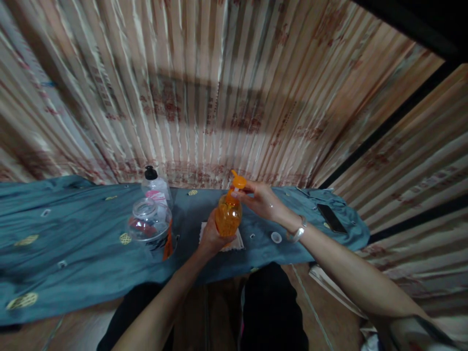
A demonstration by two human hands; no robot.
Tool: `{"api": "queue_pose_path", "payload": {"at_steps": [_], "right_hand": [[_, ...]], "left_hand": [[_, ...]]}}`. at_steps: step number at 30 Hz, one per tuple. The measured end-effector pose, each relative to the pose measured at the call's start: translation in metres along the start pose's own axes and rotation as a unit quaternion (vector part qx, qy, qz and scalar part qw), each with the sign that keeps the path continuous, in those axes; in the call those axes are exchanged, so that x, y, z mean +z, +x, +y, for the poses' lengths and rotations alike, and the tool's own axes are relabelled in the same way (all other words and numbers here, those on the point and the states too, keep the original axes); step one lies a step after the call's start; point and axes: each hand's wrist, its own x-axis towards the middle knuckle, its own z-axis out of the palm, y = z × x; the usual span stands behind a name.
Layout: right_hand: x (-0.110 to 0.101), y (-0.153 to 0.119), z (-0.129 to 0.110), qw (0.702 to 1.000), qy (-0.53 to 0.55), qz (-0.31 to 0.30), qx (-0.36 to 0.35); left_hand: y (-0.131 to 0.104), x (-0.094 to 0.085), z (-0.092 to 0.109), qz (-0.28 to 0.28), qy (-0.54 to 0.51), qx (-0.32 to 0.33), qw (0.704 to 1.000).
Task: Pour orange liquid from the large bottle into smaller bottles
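Note:
A round, see-through orange bottle (229, 220) with an orange pump top (239, 182) is held upright above the blue cloth. Around its lower left side and base wraps my left hand (212, 236). My right hand (258, 197) pinches the pump top near the bottle's neck, its fingers closed; whether the top is screwed tight cannot be made out. Beneath the bottle lies a folded light cloth or tissue (237, 243), partly hidden. A small round whitish disc, perhaps a cap (276, 237), rests on the blue cloth below my right wrist.
On the left stand a clear plastic container (146, 229) with an orange strip and a clear bottle with a black top (155, 187). A dark phone (331, 218) lies on the blue cloth (87, 243) at right. Pleated curtains (219, 97) hang behind; a black pole (387, 129) slants at right.

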Motion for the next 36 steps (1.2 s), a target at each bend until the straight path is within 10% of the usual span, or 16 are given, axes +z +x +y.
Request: {"api": "queue_pose_path", "payload": {"at_steps": [9, 36], "right_hand": [[-0.007, -0.002, 0.011, 0.996, 0.033, -0.076, -0.021], [0.011, -0.01, -0.007, 0.993, -0.114, 0.034, 0.014]], "left_hand": [[0.0, 0.0, -0.001, -0.001, 0.001, 0.006, 1.0], [-0.001, 0.0, -0.007, -0.008, 0.0, 0.004, 1.0]]}}
